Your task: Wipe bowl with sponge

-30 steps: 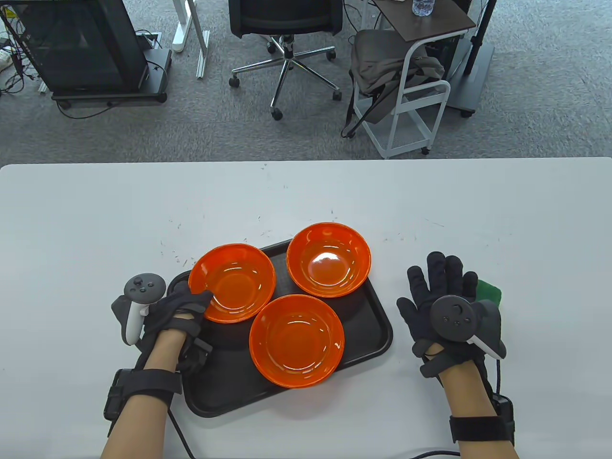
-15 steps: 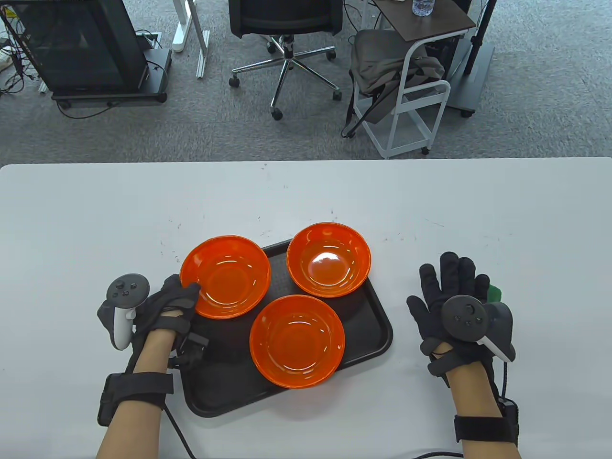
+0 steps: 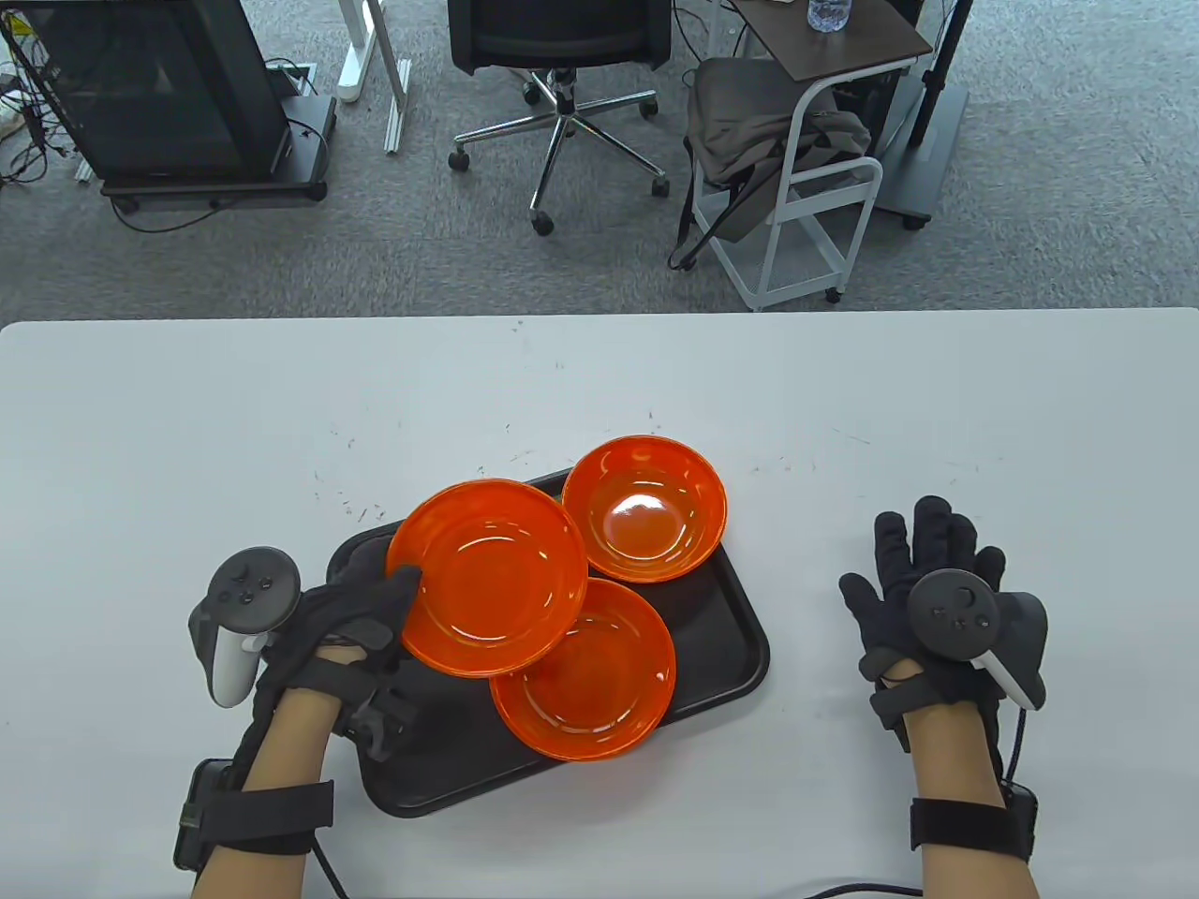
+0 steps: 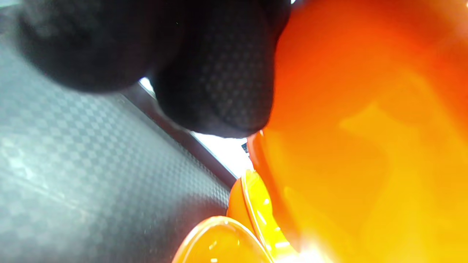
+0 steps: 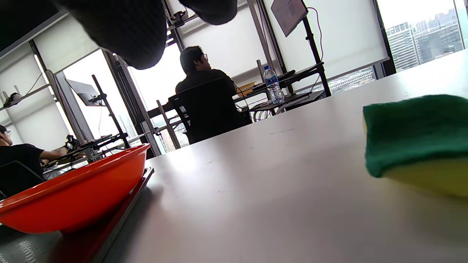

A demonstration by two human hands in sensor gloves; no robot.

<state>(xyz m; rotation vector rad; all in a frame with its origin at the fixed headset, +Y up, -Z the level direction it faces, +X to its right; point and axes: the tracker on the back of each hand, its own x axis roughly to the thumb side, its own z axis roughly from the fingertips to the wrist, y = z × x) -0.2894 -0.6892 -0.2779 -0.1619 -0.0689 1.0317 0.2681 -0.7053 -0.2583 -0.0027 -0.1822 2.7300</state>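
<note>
Orange bowl (image 3: 487, 576), pinched at its rim by the left hand (image 3: 361, 609), hangs lifted above the tray (image 3: 731, 646). Right hand (image 3: 923, 590) hovers spread over the sponge (image 5: 416, 135) on the surface (image 3: 187, 421); wiping not yet begun.

My white table (image 3: 599, 393) holds a black tray (image 3: 740, 646) near my side. A green and yellow sponge (image 5: 416, 142) lies on the table to the right of the tray, apart from it. My right hand (image 3: 927, 599) hides the sponge from above. Small dark specks dot the table top.
</note>
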